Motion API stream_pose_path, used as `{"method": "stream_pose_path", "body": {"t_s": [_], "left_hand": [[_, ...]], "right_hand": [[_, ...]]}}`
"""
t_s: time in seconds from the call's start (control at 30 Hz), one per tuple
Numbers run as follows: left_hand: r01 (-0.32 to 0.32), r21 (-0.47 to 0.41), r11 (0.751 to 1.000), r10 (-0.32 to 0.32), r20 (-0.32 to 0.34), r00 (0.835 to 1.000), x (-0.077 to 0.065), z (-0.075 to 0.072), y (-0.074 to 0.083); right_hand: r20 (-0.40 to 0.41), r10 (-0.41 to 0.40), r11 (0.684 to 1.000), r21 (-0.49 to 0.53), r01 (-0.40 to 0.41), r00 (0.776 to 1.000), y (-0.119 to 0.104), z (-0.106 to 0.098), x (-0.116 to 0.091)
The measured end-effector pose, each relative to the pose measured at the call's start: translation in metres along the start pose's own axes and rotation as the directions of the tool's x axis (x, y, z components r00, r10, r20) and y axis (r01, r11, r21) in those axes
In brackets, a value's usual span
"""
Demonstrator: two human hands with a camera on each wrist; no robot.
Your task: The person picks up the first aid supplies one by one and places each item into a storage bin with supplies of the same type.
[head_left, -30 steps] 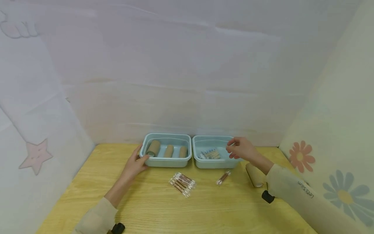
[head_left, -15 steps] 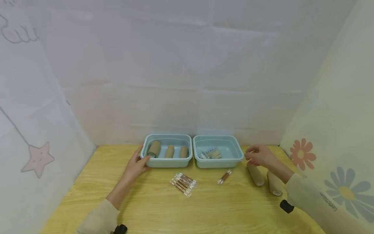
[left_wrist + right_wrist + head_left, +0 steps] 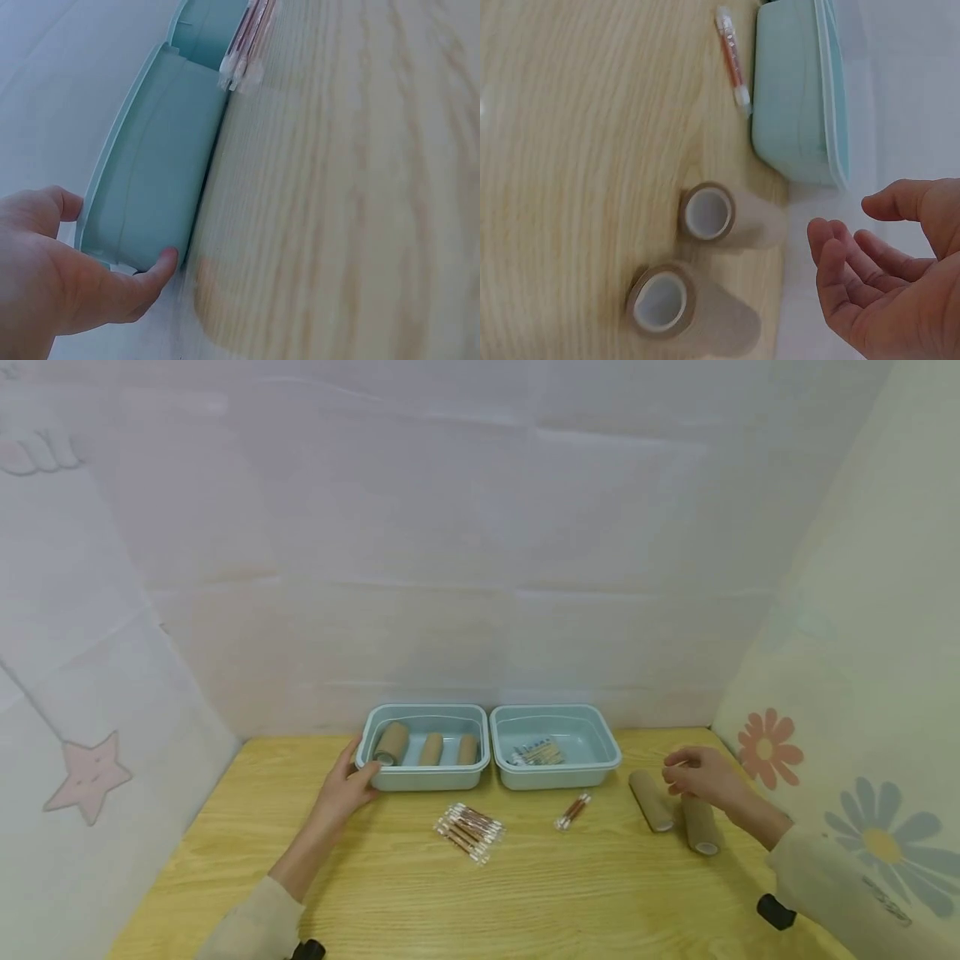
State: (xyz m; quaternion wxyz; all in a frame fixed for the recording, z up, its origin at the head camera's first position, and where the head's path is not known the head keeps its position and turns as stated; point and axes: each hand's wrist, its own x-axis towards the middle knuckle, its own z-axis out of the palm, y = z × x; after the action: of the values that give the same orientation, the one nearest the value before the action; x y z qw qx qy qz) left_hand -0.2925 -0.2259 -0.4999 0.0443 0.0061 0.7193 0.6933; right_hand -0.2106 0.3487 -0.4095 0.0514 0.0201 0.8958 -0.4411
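My left hand (image 3: 345, 787) holds the left end of a light blue plastic bin (image 3: 427, 779); in the left wrist view, thumb and a finger sit either side of the bin's corner. Inside lie three tan rolls, one (image 3: 392, 743) wider than the others. My right hand (image 3: 701, 774) hovers with loosely curled fingers over two more tan rolls on the table, the left one (image 3: 651, 802) and the right one (image 3: 701, 827). Nothing is between its fingers. White hollow cores show at their ends in the right wrist view.
A second light blue bin (image 3: 558, 777) beside the first holds several wrapped pale sticks (image 3: 538, 752). On the wooden table (image 3: 465, 910) lie a pile of brown cotton swabs in clear wrap (image 3: 470, 832) and a smaller swab pack (image 3: 573, 811). Cloth walls stand behind and at both sides.
My right hand has moved right, from over the second bin to above the two tan rolls on the table. My left hand stays at the first bin.
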Motion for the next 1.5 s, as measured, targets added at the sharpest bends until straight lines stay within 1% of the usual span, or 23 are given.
{"method": "stream_pose_path", "body": {"t_s": [0.1,0.2,0.33,0.43,0.53,0.6,0.7,0.87,0.97,1.07,1.2,1.3,1.37,1.5], "left_hand": [[0.005,0.000,1.000,-0.005,0.003,1.000,-0.001,-0.001,-0.001],[0.004,0.005,1.000,-0.004,0.011,1.000,-0.002,-0.002,-0.002],[-0.003,0.012,1.000,0.002,0.015,1.000,-0.002,-0.001,-0.003],[-0.006,0.011,1.000,0.005,0.016,1.000,-0.003,-0.001,-0.003],[-0.004,0.006,1.000,0.003,0.019,1.000,-0.003,-0.002,-0.002],[-0.003,0.004,1.000,0.003,0.017,1.000,-0.004,-0.002,-0.002],[0.002,0.002,1.000,-0.002,0.010,1.000,-0.003,-0.002,-0.001],[0.004,0.005,1.000,-0.004,0.006,1.000,0.000,-0.002,-0.002],[0.001,0.009,1.000,-0.001,0.005,1.000,0.001,-0.002,-0.002],[0.001,0.013,1.000,-0.001,0.005,1.000,0.001,-0.002,-0.002],[-0.001,0.011,1.000,0.001,0.002,1.000,0.001,-0.001,-0.002],[-0.003,0.011,1.000,0.003,0.002,1.000,0.001,-0.001,-0.002],[0.000,0.008,1.000,0.000,-0.001,1.000,0.002,-0.001,-0.003],[0.002,0.004,1.000,-0.002,-0.001,1.000,0.003,-0.002,-0.003]], "right_hand": [[-0.018,0.001,1.000,-0.025,-0.002,1.000,0.009,-0.004,-0.007],[-0.050,-0.023,0.998,-0.066,0.020,0.998,0.023,-0.007,-0.012],[-0.110,-0.052,0.985,-0.167,0.033,0.993,0.039,-0.009,-0.020],[-0.138,-0.036,0.972,-0.236,0.003,0.990,0.046,-0.011,-0.025],[-0.155,-0.009,0.963,-0.268,-0.033,0.988,0.051,-0.013,-0.029],[-0.154,0.008,0.961,-0.271,-0.050,0.988,0.053,-0.013,-0.031],[-0.130,0.053,0.969,-0.232,-0.083,0.990,0.055,-0.013,-0.032],[-0.076,0.155,0.981,-0.101,-0.163,0.985,0.056,-0.013,-0.032],[-0.059,0.219,0.974,-0.053,-0.222,0.974,0.058,-0.012,-0.031],[-0.025,0.263,0.965,-0.022,-0.263,0.965,0.061,-0.011,-0.031],[0.019,0.284,0.957,0.049,-0.284,0.959,0.064,-0.009,-0.031],[0.035,0.298,0.949,0.098,-0.300,0.954,0.065,-0.007,-0.031],[0.043,0.308,0.944,0.114,-0.311,0.950,0.066,-0.007,-0.031],[0.043,0.308,0.942,0.124,-0.311,0.950,0.068,-0.009,-0.029]]}}
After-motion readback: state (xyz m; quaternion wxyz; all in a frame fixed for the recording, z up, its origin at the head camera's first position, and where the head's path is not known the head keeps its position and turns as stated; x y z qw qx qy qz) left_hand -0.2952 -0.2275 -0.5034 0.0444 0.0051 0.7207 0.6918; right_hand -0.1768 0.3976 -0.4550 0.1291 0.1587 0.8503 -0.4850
